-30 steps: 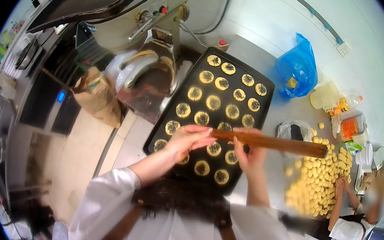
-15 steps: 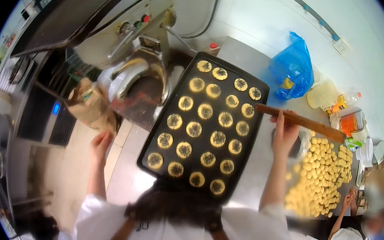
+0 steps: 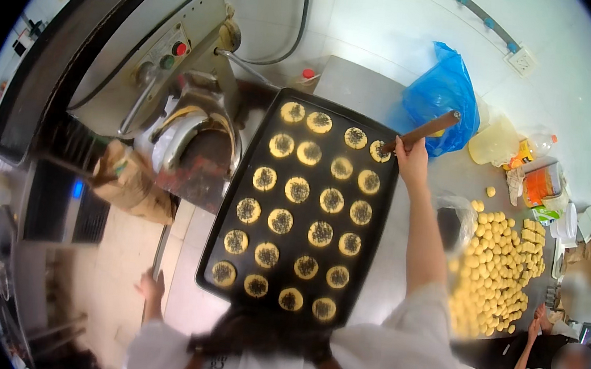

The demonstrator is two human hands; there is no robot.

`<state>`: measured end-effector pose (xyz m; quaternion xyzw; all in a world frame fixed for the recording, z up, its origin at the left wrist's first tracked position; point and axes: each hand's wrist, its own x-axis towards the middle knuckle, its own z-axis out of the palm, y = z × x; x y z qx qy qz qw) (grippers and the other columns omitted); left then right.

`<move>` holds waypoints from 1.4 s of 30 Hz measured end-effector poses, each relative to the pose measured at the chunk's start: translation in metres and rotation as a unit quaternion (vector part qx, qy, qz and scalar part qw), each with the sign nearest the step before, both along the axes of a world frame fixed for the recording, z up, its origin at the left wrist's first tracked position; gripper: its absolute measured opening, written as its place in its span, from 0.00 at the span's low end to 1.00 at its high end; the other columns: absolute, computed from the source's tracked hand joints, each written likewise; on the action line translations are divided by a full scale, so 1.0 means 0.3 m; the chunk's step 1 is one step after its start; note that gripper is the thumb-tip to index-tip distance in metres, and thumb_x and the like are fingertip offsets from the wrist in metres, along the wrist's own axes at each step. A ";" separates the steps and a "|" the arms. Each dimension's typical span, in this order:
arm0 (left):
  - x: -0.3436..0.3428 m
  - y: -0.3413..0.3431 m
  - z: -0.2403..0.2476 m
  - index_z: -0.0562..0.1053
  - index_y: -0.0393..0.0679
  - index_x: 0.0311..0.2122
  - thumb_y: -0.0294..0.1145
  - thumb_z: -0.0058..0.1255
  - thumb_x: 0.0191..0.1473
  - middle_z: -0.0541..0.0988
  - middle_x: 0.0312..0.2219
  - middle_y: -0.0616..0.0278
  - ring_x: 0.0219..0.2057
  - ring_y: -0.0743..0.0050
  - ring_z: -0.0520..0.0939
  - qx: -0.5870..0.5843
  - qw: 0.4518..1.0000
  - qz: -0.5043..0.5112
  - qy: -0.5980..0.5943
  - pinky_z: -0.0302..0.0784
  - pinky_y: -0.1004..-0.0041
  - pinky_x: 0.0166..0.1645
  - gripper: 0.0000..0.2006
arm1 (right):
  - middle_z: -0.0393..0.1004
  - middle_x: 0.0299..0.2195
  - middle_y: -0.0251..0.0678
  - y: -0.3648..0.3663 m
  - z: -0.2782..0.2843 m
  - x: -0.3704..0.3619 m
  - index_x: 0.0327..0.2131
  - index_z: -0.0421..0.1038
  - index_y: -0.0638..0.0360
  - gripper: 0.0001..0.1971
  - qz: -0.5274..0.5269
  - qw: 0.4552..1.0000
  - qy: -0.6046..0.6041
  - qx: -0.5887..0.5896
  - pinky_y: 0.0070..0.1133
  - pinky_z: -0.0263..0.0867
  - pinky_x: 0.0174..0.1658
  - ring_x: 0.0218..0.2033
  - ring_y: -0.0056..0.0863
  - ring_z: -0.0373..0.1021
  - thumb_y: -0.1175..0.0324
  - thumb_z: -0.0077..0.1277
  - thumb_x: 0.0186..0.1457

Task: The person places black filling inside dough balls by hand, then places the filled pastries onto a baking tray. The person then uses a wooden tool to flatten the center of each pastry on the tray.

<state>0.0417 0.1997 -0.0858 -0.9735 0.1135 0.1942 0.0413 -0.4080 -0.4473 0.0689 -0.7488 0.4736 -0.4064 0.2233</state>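
A large black baking tray (image 3: pixel 280 205) lies on the metal table in front of me, holding rows of flat round dough pieces (image 3: pixel 297 190) topped with dark seeds. My right hand (image 3: pixel 412 161) grips a wooden stick (image 3: pixel 429 130) at the tray's far right corner. The stick's lower end meets or hovers just over the corner dough piece (image 3: pixel 380 150); contact is hard to make out. My left hand (image 3: pixel 150 287) hangs left of the tray, by the table's edge, with fingers apart and nothing visible in them.
Many small yellow dough balls (image 3: pixel 493 269) cover the table on the right, beside a clear plastic bag (image 3: pixel 455 221). A blue plastic bag (image 3: pixel 442 95) stands by the wall. At the left are a machine (image 3: pixel 160 60) and a brown paper bag (image 3: pixel 134 184). Other people's hands (image 3: pixel 539 319) show far right.
My right hand has moved up and left, and the stick has swung from lying sideways to slanting onto the corner piece. My left hand has dropped nearer, away from the paper bag.
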 end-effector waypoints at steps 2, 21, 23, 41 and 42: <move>-0.036 0.041 -0.023 0.73 0.55 0.56 0.58 0.49 0.57 0.76 0.56 0.65 0.60 0.60 0.72 -0.004 0.999 0.020 0.037 0.40 0.37 0.68 0.26 | 0.77 0.30 0.40 0.002 -0.001 0.013 0.43 0.64 0.65 0.15 -0.005 1.000 0.016 -0.008 0.25 0.71 0.34 0.29 0.29 0.76 0.68 0.57 0.60; -0.206 0.300 -0.150 0.58 0.48 0.67 0.48 0.60 0.53 0.82 0.45 0.51 0.46 0.59 0.83 -0.054 0.990 0.118 0.052 0.71 0.67 0.58 0.40 | 0.80 0.32 0.45 0.032 0.141 0.210 0.48 0.63 0.63 0.19 0.068 0.997 0.014 0.040 0.30 0.72 0.36 0.32 0.39 0.78 0.66 0.57 0.58; -0.266 0.255 -0.126 0.50 0.49 0.71 0.49 0.63 0.50 0.78 0.52 0.49 0.53 0.54 0.80 0.124 0.989 -0.013 -0.085 0.68 0.67 0.61 0.48 | 0.79 0.30 0.44 0.040 0.132 0.243 0.48 0.61 0.64 0.19 0.075 0.997 0.022 0.009 0.27 0.72 0.33 0.29 0.36 0.78 0.67 0.56 0.60; -0.217 0.566 -0.468 0.66 0.31 0.56 0.43 0.63 0.53 0.78 0.36 0.53 0.30 0.69 0.75 -0.188 0.969 0.136 0.088 0.75 0.66 0.36 0.33 | 0.79 0.32 0.49 -0.006 0.147 0.384 0.47 0.63 0.63 0.19 0.087 0.995 0.044 0.037 0.34 0.72 0.35 0.28 0.43 0.77 0.66 0.57 0.57; -0.225 0.576 -0.471 0.66 0.31 0.56 0.43 0.63 0.53 0.78 0.36 0.53 0.30 0.69 0.75 -0.199 0.966 0.141 0.091 0.75 0.66 0.36 0.32 | 0.79 0.32 0.49 -0.002 0.147 0.421 0.47 0.63 0.64 0.19 0.113 0.993 0.002 0.038 0.34 0.72 0.34 0.28 0.43 0.77 0.66 0.57 0.57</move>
